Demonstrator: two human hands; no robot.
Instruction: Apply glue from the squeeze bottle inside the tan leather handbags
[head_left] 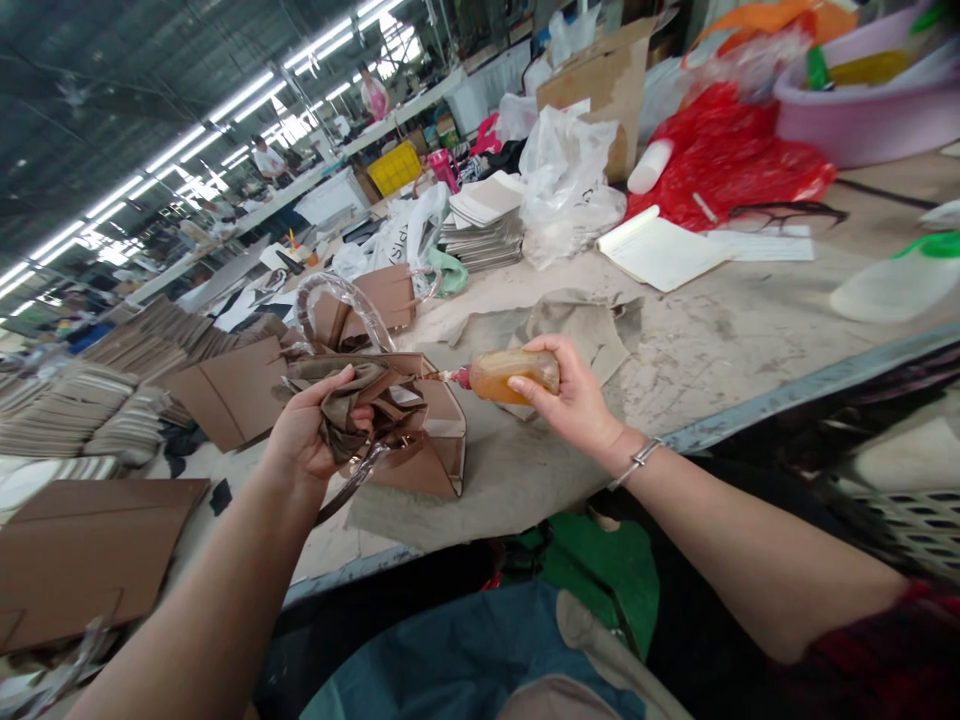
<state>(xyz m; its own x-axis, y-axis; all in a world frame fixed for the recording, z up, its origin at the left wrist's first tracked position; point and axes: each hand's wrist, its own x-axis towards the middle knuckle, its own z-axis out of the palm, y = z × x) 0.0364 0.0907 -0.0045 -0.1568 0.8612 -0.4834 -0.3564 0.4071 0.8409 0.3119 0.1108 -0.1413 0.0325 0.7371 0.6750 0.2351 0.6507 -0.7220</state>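
Note:
My left hand (315,430) is closed around the crumpled lining of a brown handbag (420,430) that rests on the worktable. The bag has a clear plastic handle (341,300) arching above it. My right hand (574,395) grips a small squeeze bottle of amber glue (514,372) held sideways. Its red nozzle (457,377) points left and touches the bag's upper edge. A bracelet sits on my right wrist.
Flat brown bag panels (82,560) lie at left, with stacks of cut pieces (484,225) behind. A notebook (660,250), glasses (784,213), a red plastic bag (727,160), a purple basin (862,110) and a white bottle (892,285) sit at right. People work at far tables.

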